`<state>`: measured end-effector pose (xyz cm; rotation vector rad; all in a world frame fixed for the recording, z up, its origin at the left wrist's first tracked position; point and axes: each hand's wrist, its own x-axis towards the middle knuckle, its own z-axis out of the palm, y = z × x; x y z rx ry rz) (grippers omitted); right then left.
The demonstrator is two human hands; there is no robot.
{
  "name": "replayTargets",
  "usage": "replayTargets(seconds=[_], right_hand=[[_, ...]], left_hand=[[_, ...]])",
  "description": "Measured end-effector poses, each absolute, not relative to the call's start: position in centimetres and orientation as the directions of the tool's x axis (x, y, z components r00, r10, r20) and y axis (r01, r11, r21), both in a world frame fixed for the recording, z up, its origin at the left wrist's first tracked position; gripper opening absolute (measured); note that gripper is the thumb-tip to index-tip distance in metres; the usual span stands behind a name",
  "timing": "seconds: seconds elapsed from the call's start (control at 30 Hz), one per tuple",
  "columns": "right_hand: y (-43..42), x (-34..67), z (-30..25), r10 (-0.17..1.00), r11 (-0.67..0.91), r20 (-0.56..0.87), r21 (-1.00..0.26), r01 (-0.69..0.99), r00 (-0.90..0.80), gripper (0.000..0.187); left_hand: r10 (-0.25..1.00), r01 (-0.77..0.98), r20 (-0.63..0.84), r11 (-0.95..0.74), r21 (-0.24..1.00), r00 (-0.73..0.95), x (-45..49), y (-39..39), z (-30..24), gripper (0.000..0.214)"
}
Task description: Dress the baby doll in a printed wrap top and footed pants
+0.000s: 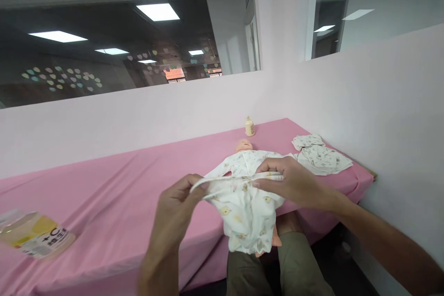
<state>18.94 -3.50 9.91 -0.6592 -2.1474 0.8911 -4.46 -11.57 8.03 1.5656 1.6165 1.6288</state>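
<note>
A baby doll (pixel 244 145) lies on its back at the table's front edge, head away from me, in a white patterned top (pixel 239 162). White baby pants (pixel 244 215) with yellow prints are on its legs, which hang past the edge; part of a foot (pixel 276 239) shows below the cuffs. My left hand (pixel 178 206) pinches the waistband at its left end and stretches it outward. With fingers and thumb, my right hand (pixel 289 179) grips the waistband's right side. The doll's waist is hidden behind the raised waistband.
A pink cloth (pixel 114 194) covers the table. Folded patterned clothes (pixel 322 159) lie at the right, near the wall. A small cream bottle (pixel 249 127) stands behind the doll's head. At the near left, a clear plastic bottle (pixel 38 235) with a yellow label lies tilted.
</note>
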Motion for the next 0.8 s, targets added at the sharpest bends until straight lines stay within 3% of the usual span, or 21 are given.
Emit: replayTargets(seconds=[0.17, 0.3, 0.47, 0.53, 0.63, 0.73, 0.8], right_hand=[[-4.6, 20.3, 12.1, 0.664, 0.695, 0.484, -0.680, 0.232, -0.570, 0.027], [-5.0, 20.8, 13.2, 0.659, 0.751, 0.618, -0.576, 0.323, -0.430, 0.027], [-5.3, 20.4, 13.0, 0.535, 0.833, 0.773, -0.415, 0.367, -0.340, 0.013], [-5.6, 19.9, 12.6, 0.518, 0.855, 0.736, -0.437, 0.279, -0.436, 0.013], [-6.1, 19.2, 11.7, 0.503, 0.815, 0.570, -0.562, 0.138, -0.650, 0.019], [-6.0, 19.0, 10.7, 0.493, 0.741, 0.473, -0.668, 0.067, -0.730, 0.026], [-5.6, 19.2, 10.2, 0.493, 0.663, 0.399, -0.748, 0.037, -0.774, 0.022]], left_hand=[[0.778, 0.190, 0.346, -0.289, 0.938, -0.524, -3.7, -12.6, 11.6, 0.025], [0.791, 0.312, 0.411, -0.292, 0.904, -0.454, -2.6, -12.5, 13.1, 0.024], [0.852, 0.508, 0.457, -0.283, 0.813, -0.256, -1.4, -11.2, 13.5, 0.035], [0.886, 0.510, 0.437, -0.306, 0.804, -0.157, -0.8, -10.7, 13.5, 0.038], [0.913, 0.498, 0.406, -0.342, 0.797, -0.023, 0.0, -10.2, 13.3, 0.039], [0.926, 0.485, 0.376, -0.348, 0.802, 0.041, 0.5, -9.9, 13.0, 0.040], [0.937, 0.481, 0.344, -0.328, 0.813, 0.057, 0.7, -9.8, 12.9, 0.041]])
